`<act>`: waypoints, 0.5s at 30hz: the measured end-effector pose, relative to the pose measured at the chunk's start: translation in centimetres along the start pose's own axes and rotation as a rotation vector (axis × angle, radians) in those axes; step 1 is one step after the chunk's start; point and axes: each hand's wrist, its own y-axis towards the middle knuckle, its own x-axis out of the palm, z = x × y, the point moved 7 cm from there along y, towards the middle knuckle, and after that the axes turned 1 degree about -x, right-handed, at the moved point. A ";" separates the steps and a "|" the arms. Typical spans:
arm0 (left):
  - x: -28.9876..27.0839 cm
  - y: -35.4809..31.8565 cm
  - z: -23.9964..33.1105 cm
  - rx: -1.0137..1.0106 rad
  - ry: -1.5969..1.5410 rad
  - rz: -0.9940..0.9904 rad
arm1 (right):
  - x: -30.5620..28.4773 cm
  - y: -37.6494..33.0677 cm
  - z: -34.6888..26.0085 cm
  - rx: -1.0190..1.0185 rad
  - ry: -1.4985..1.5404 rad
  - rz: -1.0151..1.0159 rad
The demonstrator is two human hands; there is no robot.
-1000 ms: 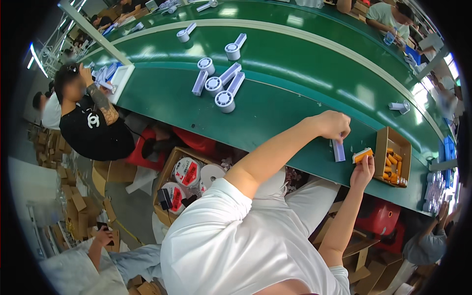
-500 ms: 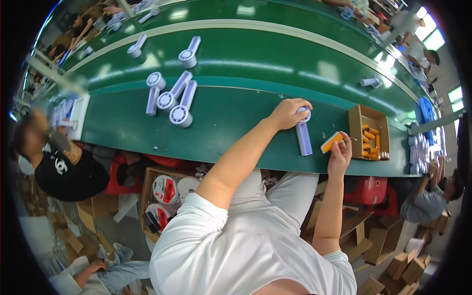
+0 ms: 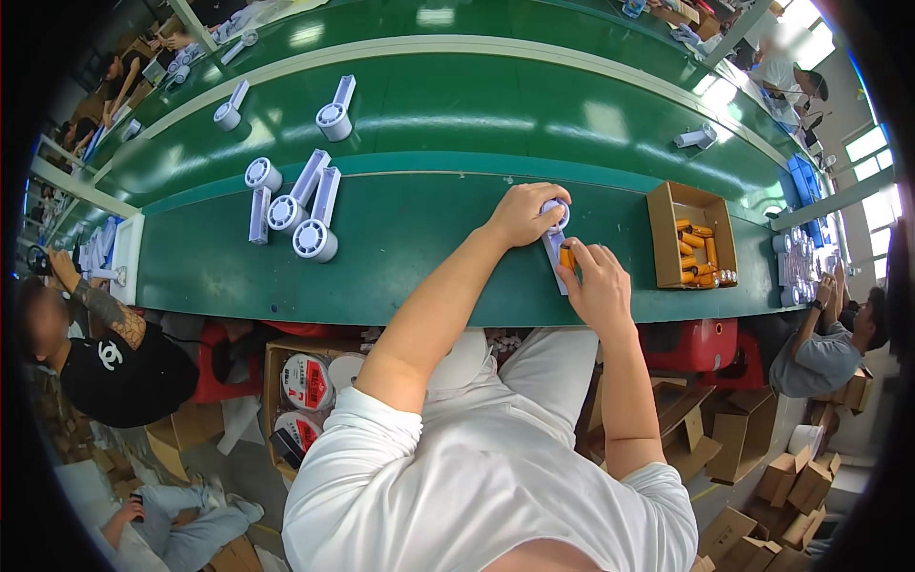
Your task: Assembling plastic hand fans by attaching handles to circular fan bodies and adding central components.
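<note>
A pale lavender handheld fan (image 3: 551, 252) lies on the green bench in front of me, its handle pointing toward me. My left hand (image 3: 519, 215) is closed over the round fan head, fingers curled around its rim. In my right hand (image 3: 602, 288) is an orange cylindrical battery (image 3: 567, 256), pinched at the handle of the fan. The fingers partly hide the battery, so I cannot tell whether it sits inside the handle. To the right, an open cardboard box (image 3: 664, 250) holds several similar orange batteries (image 3: 688, 260).
Several lavender fans (image 3: 315, 240) stand in a group on the left of the bench (image 3: 400, 257), with others farther back. One more fan (image 3: 698, 136) lies at the far right. People work on both sides; a carton with tape rolls (image 3: 305, 381) stands below the bench.
My right hand has moved left with the battery, from beside the box to the fan's handle. My left hand stays on the fan head. The view has shifted slightly.
</note>
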 end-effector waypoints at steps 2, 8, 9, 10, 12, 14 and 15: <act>0.4 -0.1 -0.1 -0.004 -0.017 -0.048 | -0.2 0.4 -0.6 -0.063 -0.059 0.023; 0.5 -0.1 0.1 -0.004 -0.021 -0.076 | 1.8 1.1 0.5 -0.023 -0.083 -0.286; 0.5 -0.1 0.1 0.000 -0.019 -0.077 | 1.9 1.0 0.5 -0.056 -0.073 -0.305; 0.4 -0.2 0.0 -0.020 -0.006 -0.069 | 2.1 0.9 0.4 -0.092 -0.062 -0.323; -0.1 0.0 -0.6 -0.032 0.020 -0.053 | 0.6 0.9 2.0 -0.045 0.087 -0.056; -3.7 -0.5 -2.9 -0.225 0.157 0.501 | -0.5 -0.9 6.7 0.146 0.264 0.345; -5.2 -1.2 -4.6 -0.335 0.088 0.747 | 0.1 -2.5 9.4 0.289 0.298 0.479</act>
